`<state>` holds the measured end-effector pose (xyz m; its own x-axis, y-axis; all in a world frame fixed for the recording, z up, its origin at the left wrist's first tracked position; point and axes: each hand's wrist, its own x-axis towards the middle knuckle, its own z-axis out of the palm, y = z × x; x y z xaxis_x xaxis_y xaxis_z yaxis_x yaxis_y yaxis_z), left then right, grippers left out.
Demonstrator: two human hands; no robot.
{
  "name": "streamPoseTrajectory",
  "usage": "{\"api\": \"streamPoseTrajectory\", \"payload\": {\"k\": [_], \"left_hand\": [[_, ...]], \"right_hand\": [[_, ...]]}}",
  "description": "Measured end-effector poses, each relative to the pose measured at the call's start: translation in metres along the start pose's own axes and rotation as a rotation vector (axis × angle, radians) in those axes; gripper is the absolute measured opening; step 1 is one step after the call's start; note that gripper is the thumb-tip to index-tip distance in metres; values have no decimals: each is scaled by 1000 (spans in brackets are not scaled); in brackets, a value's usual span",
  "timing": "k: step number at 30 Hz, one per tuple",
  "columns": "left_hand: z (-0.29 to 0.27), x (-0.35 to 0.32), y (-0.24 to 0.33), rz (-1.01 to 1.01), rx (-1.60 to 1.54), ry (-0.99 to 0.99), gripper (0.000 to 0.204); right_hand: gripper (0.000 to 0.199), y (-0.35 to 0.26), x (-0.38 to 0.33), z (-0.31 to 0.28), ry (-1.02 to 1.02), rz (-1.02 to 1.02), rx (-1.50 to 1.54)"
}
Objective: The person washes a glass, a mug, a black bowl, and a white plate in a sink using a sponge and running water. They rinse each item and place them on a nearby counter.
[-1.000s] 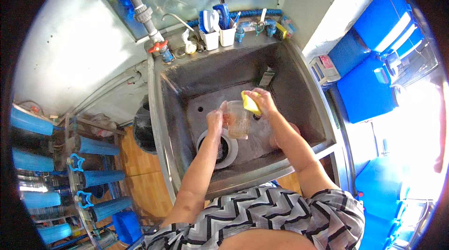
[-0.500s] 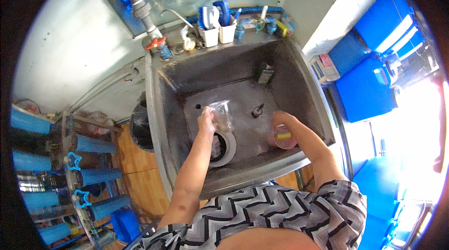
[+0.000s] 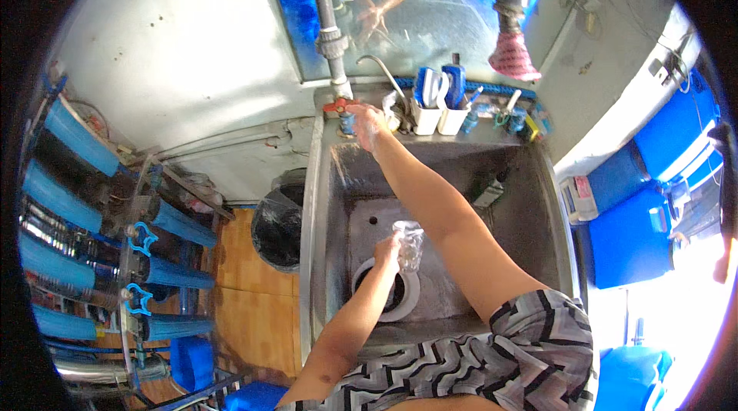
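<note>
My left hand is closed on a clear see-through container, held over the sink. Whether it is glass or plastic I cannot tell. Just below it in the sink sits a round white-rimmed vessel with a dark inside. My right arm stretches across the sink to its far left corner. There my right hand, wet or soapy, has its fingers at the red valve handle on the grey upright pipe. That arm covers much of the sink's middle.
White holders with blue brushes stand on the back ledge beside a curved thin spout. A pink cloth-covered outlet hangs above. Left of the sink is a black-lined bin. A dark box lies at the sink's right.
My right hand has left the pink cup with the yellow sponge and gone to the red valve handle. My left hand still holds the clear container. The view has shifted, showing more pipe above.
</note>
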<state>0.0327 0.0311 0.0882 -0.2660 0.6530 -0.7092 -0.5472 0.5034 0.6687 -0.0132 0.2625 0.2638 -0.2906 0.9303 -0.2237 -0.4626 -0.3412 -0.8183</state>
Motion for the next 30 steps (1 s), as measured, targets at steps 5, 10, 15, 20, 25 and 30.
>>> {"api": "streamPoseTrajectory", "payload": {"k": [5,10,15,20,25,30], "left_hand": [[15,0,9,57,45,-35,25],[52,-3,13,111,290,-71,35],[99,19,5,158,738,-97,39],[130,39,-6,203,679,-112,35],[119,41,-17,150,490,-116,31],[117,32,-3,185,212,-146,27]], "right_hand": [[52,-14,-5,28,-352,-263,109],[56,-21,-85,-49,-489,-99,471],[60,-2,-169,-161,-201,-61,778],[28,28,-218,-171,175,-377,-598],[24,42,-237,-171,-189,-686,-1279],[31,47,-187,-219,173,-515,-1657]]}}
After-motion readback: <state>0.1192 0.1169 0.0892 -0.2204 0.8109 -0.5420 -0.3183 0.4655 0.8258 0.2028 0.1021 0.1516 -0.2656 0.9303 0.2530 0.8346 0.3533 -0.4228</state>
